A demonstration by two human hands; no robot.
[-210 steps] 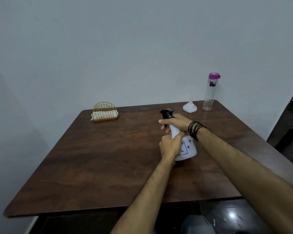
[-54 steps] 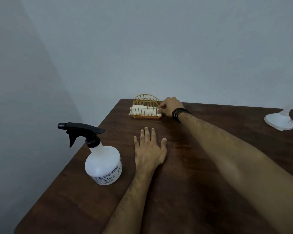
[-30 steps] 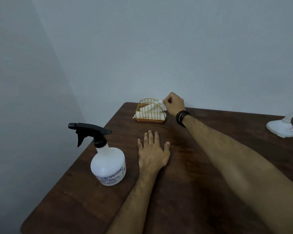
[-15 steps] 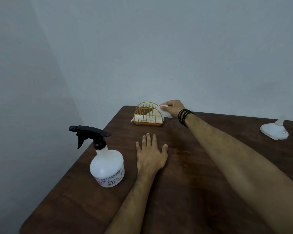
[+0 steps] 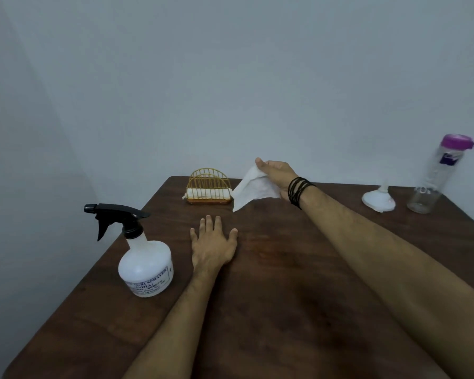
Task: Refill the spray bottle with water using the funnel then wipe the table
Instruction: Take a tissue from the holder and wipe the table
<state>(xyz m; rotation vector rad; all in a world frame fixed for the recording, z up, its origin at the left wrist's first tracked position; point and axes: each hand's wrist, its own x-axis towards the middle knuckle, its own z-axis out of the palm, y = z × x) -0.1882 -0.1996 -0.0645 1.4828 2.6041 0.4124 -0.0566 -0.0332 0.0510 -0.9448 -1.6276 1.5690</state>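
Sprayer (image 5: 145, 265) upright on tabletop (image 5: 285, 310), nozzle toward 9 o'clock. Left hand (image 5: 212, 246) flat, fingers spread. Right hand (image 5: 277, 175) grip pinching tissue (image 5: 253, 190), hanging toward 7 o'clock.

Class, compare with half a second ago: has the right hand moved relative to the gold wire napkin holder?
Yes. The right hand has pulled away to the right of the gold wire napkin holder, lifting a white napkin clear of it.

One sprayer (image 5: 145, 265); one funnel (image 5: 378, 199); one bottle (image 5: 438, 177); one wire holder (image 5: 208, 187); one loose tissue (image 5: 253, 189); two hands, left (image 5: 212, 247) and right (image 5: 275, 175).
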